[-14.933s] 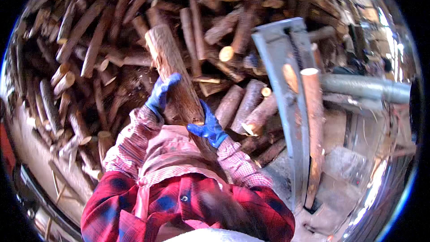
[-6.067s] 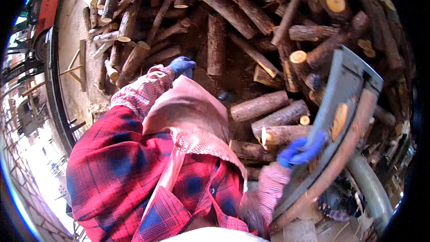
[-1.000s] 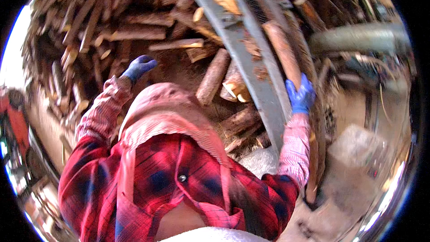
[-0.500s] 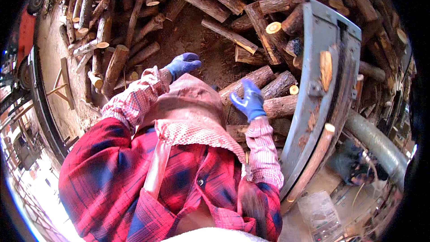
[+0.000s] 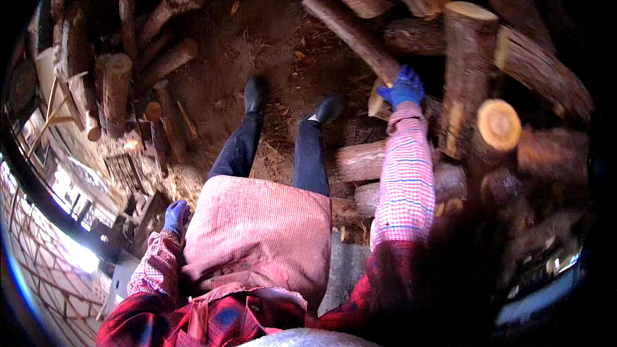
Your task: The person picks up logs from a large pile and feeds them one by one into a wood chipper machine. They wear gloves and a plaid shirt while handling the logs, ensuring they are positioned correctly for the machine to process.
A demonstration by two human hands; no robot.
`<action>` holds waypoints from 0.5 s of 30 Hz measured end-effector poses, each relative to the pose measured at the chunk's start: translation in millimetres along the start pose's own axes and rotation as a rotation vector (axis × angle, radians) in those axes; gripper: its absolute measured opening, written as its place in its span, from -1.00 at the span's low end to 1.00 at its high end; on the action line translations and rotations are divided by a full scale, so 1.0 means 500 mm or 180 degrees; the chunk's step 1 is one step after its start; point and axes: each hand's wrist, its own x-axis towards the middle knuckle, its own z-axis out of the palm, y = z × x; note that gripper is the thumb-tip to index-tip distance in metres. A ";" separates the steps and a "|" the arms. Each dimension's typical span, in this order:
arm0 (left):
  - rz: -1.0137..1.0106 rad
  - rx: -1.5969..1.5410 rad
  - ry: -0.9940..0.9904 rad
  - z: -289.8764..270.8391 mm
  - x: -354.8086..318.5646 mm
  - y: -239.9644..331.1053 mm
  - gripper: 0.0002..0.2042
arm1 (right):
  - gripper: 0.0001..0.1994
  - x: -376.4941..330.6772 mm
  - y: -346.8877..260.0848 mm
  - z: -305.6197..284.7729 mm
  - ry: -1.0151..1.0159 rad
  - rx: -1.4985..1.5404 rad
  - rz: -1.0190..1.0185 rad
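Observation:
My right hand (image 5: pixel 405 87), in a blue glove, reaches forward to the near end of a slim log (image 5: pixel 352 35). Its thumb and fingers close round that end, which the glove partly hides. The log lies slantwise on the ground, its far end pointing away to the left. Low on the left, my left hand (image 5: pixel 175 217), gloved too, hangs beside the pink checked apron (image 5: pixel 257 225). Its fingers are loosely curled, and nothing shows in them.
A thick log (image 5: pixel 469 77) stands steeply right of my right hand, near a pale cut log end (image 5: pixel 499 125). Other logs (image 5: pixel 402 160) lie below the right forearm. More logs (image 5: pixel 116 93) are heaped at the left. My dark shoes (image 5: pixel 256 93) stand on brown dirt ground (image 5: pixel 276 38).
My right hand has stretched forward to the slim log's end and closed on it. My left hand has dropped back beside the apron. The view has shifted, and the blue-grey metal machine has mostly left it.

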 end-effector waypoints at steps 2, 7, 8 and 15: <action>0.0000 -0.0432 0.0485 0.030 0.010 -0.054 -0.75 | -0.06 0.063 0.002 -0.008 -0.0348 0.0005 -0.0069; 0.1103 -0.0163 0.0497 0.114 -0.003 0.111 -0.65 | -0.12 -0.061 -0.023 -0.025 -0.0936 0.1749 -0.0566; 0.1219 -0.0097 0.0282 0.111 -0.015 0.170 -0.63 | -0.10 -0.122 -0.056 -0.003 -0.1583 0.1714 -0.0099; 0.1808 -0.0973 -0.1976 0.260 -0.323 0.507 -0.65 | -0.36 -0.740 -0.177 -0.278 -0.1693 0.5097 -0.0441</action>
